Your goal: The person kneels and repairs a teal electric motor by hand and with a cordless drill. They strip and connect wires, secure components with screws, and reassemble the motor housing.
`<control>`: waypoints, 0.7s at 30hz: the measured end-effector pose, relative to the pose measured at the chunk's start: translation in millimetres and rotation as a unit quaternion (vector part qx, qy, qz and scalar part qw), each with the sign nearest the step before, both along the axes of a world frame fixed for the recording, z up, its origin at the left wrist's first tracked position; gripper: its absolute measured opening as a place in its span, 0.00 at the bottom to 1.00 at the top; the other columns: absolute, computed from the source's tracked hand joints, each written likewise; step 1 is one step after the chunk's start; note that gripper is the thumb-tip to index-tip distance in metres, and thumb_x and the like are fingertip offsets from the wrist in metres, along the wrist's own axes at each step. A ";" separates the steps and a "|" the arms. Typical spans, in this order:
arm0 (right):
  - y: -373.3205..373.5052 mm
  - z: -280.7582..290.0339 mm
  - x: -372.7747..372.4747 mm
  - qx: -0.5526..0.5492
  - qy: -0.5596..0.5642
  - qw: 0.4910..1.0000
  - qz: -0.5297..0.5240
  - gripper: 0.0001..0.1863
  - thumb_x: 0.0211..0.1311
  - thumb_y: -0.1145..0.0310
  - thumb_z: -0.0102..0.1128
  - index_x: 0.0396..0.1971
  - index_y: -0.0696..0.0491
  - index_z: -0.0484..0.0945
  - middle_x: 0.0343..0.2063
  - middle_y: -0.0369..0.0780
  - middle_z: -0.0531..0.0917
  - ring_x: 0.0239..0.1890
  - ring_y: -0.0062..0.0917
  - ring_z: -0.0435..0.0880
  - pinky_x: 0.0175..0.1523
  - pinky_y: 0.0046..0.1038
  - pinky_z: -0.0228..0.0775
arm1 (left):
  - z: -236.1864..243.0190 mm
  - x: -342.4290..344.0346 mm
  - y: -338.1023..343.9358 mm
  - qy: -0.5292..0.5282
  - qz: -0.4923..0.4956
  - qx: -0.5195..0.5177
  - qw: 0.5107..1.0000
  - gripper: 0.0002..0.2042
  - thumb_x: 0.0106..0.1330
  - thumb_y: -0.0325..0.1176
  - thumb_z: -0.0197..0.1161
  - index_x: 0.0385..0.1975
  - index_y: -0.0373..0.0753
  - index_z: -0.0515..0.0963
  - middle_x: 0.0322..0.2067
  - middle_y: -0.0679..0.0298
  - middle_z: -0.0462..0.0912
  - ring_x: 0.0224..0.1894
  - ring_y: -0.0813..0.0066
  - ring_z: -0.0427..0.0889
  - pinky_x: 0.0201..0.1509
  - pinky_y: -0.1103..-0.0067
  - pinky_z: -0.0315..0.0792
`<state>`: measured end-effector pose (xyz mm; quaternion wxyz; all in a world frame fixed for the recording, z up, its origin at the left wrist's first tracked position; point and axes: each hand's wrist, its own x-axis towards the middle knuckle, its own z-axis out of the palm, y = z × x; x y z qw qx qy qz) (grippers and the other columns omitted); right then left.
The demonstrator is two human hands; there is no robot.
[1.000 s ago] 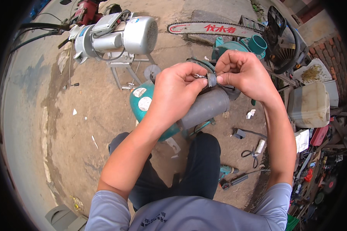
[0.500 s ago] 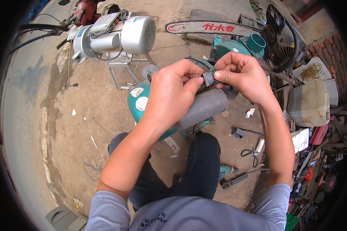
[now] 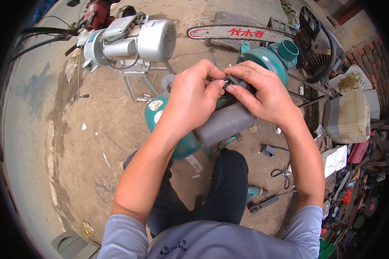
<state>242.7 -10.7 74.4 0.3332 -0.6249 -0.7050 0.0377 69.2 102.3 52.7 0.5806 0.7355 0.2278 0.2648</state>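
My left hand (image 3: 193, 96) and my right hand (image 3: 263, 91) meet above a teal electric machine (image 3: 186, 144). Both are closed, thumbs and fingers pinching a small dark piece (image 3: 231, 80) between them. Fingers cover most of this piece, so its kind does not show. Just below the hands lies the machine's grey cylinder (image 3: 227, 122), slanting up to the right. Beyond my right hand rises the teal round housing (image 3: 266, 60) with an open flanged outlet (image 3: 288, 50).
A silver motor (image 3: 155, 41) on a metal stand is at the far left. Behind the hands lies a chainsaw (image 3: 246, 32). On the ground to the right are scissors (image 3: 282, 176), a teal power tool (image 3: 256, 192) and a dirty plastic container (image 3: 346, 116). Scrap piles line the right edge.
My right hand has moved left and down, its fingers now curled over the small dark piece close to my left fingertips. My left hand stays nearly in place.
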 end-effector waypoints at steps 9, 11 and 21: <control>-8.7 19.4 10.2 -0.131 -0.024 0.990 -0.035 0.18 0.60 0.64 0.73 0.45 0.58 0.82 0.39 0.45 0.84 0.41 0.41 0.86 0.47 0.38 0.78 | 5.6 -24.1 24.2 0.007 0.018 0.002 1.000 0.03 0.72 0.20 0.61 0.42 0.31 0.77 0.33 0.66 0.83 0.37 0.82 0.84 0.42 0.81 0.79; -8.6 16.6 10.7 -0.091 -0.043 0.995 0.003 0.17 0.60 0.65 0.73 0.45 0.58 0.83 0.40 0.45 0.84 0.42 0.41 0.85 0.50 0.39 0.77 | 4.9 -27.0 26.2 -0.003 -0.005 0.016 1.000 0.03 0.73 0.20 0.60 0.42 0.32 0.76 0.34 0.67 0.82 0.38 0.82 0.83 0.44 0.82 0.78; 10.7 17.7 -16.3 -0.088 0.055 0.995 -0.015 0.08 0.58 0.72 0.69 0.32 0.62 0.86 0.30 0.48 0.86 0.41 0.44 0.85 0.48 0.39 0.77 | -4.3 -29.2 22.0 -0.023 -0.009 0.123 0.992 0.06 0.69 0.20 0.66 0.42 0.33 0.80 0.33 0.68 0.81 0.34 0.83 0.80 0.40 0.82 0.75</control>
